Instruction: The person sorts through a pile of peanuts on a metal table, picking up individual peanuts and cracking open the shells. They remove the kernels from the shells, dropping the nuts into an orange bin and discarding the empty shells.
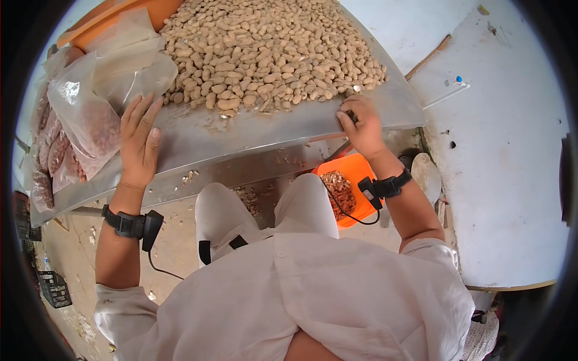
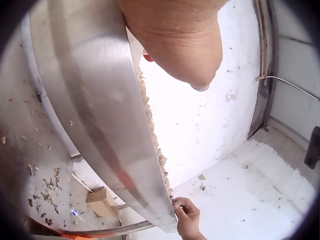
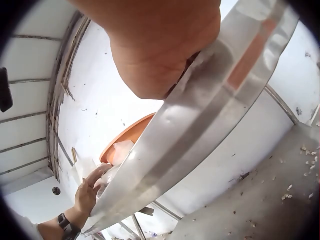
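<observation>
A heap of unshelled peanuts (image 1: pixel 265 54) covers the back of a metal table (image 1: pixel 241 135). My left hand (image 1: pixel 139 141) lies at the table's front edge, fingers straight, beside clear plastic bags (image 1: pixel 90 114) of reddish shelled peanuts; the left wrist view shows it from below. At the right end of the heap, my right hand (image 1: pixel 363 127) curls its fingers and thumb round a small dark item (image 1: pixel 351 117) close over the tabletop. In the right wrist view the hand hides most of that item, and I cannot tell its kind.
An orange basin (image 1: pixel 108 21) stands behind the bags. Below the table edge, by the right knee, an orange container (image 1: pixel 361 207) holds shelled peanuts. Shell bits (image 1: pixel 189 177) lie scattered below the front edge. A black crate (image 1: pixel 54 289) sits on the floor at far left.
</observation>
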`<state>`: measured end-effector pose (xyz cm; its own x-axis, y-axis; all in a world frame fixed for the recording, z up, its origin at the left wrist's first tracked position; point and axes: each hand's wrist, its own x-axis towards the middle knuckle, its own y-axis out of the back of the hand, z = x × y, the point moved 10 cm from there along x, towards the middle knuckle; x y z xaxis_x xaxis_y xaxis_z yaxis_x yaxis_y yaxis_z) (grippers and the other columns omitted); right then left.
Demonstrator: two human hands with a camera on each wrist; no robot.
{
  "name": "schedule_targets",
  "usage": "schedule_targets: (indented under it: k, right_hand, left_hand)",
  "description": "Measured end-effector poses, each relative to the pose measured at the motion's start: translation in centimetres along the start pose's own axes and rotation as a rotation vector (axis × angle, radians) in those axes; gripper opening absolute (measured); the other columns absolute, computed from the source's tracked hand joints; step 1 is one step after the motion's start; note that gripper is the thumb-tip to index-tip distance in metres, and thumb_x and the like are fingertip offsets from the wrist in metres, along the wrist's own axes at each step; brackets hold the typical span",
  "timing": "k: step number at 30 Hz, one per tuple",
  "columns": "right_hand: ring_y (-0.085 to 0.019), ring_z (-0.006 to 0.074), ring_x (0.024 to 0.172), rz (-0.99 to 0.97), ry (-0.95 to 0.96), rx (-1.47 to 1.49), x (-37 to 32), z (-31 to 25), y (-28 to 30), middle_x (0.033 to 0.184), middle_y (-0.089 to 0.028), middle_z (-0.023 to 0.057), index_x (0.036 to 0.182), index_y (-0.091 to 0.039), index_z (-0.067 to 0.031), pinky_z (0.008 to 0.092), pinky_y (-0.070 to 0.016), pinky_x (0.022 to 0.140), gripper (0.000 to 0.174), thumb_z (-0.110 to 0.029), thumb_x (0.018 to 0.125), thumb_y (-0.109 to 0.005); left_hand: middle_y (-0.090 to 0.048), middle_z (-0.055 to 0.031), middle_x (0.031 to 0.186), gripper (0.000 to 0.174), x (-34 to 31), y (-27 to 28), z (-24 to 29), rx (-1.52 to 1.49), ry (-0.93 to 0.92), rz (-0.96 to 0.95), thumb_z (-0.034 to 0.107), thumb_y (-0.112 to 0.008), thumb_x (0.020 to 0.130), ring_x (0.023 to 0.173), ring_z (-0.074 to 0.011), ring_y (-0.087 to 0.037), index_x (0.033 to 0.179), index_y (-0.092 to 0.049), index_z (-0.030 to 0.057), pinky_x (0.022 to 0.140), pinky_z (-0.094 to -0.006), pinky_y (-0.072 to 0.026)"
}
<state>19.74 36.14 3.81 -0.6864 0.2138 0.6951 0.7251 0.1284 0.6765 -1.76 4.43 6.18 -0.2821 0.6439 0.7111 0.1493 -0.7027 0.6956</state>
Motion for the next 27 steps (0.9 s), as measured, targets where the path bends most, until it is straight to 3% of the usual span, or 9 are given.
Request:
schedule_targets:
  k: [3,6,12,18,27]
  right_hand:
    - [-0.054,0.0336,0.097,0.068,-0.131,-0.049,0.0,1.8,1.6,0.102,-0.057,0.0133,0.094,-0.059,-0.0059,0.0391,-0.0452,0.081,0.028,-0.018,0.072,-0.071]
    - [-0.053,0.0342,0.1,0.054,-0.222,-0.1,0.4,3.3,2.0,0.107,-0.055,0.0145,0.104,-0.059,-0.0065,0.0393,-0.0451,0.083,0.042,-0.025,0.07,-0.074]
    - [-0.05,0.0325,0.104,0.033,-0.212,-0.17,1.9,4.0,2.2,0.11,-0.054,0.0151,0.111,-0.058,-0.0033,0.0403,-0.0435,0.085,0.06,-0.036,0.065,-0.077]
    - [-0.05,0.0318,0.095,-0.053,-0.188,-0.289,2.0,4.5,1.1,0.102,-0.056,0.0124,0.101,-0.062,-0.0032,0.0393,-0.0424,0.084,0.057,-0.044,0.064,-0.076]
    - [-0.05,0.0319,0.09,-0.058,-0.231,-0.273,0.8,5.5,1.8,0.093,-0.056,0.011,0.084,-0.061,-0.0037,0.0399,-0.042,0.078,0.045,-0.041,0.064,-0.076]
  left_hand:
    - [-0.046,-0.0144,0.133,0.05,0.0,-0.3,-0.1,0.016,0.001,-0.032,0.037,-0.032,0.095,0.127,-0.0334,-0.035,0.126,-0.051,0.0025,0.107,-0.0415,-0.0229]
    - [-0.046,-0.0133,0.132,0.048,0.2,0.0,0.0,-0.023,0.016,-0.014,0.037,-0.035,0.094,0.125,-0.0341,-0.037,0.125,-0.053,0.0045,0.106,-0.0428,-0.0252]
    - [-0.047,-0.0142,0.132,0.053,0.2,-0.2,-0.4,-0.027,0.033,-0.029,0.042,-0.031,0.094,0.125,-0.0343,-0.036,0.125,-0.052,0.0041,0.106,-0.0432,-0.0241]
    - [-0.046,-0.0158,0.132,0.055,0.3,-0.4,-0.5,-0.017,0.046,-0.065,0.04,-0.028,0.095,0.127,-0.0342,-0.035,0.126,-0.05,0.0002,0.107,-0.0417,-0.0222]
    - [-0.046,-0.0145,0.132,0.055,0.3,-0.6,-0.7,-0.046,0.041,-0.058,0.044,-0.03,0.094,0.126,-0.0346,-0.036,0.126,-0.051,0.0031,0.107,-0.0428,-0.0227]
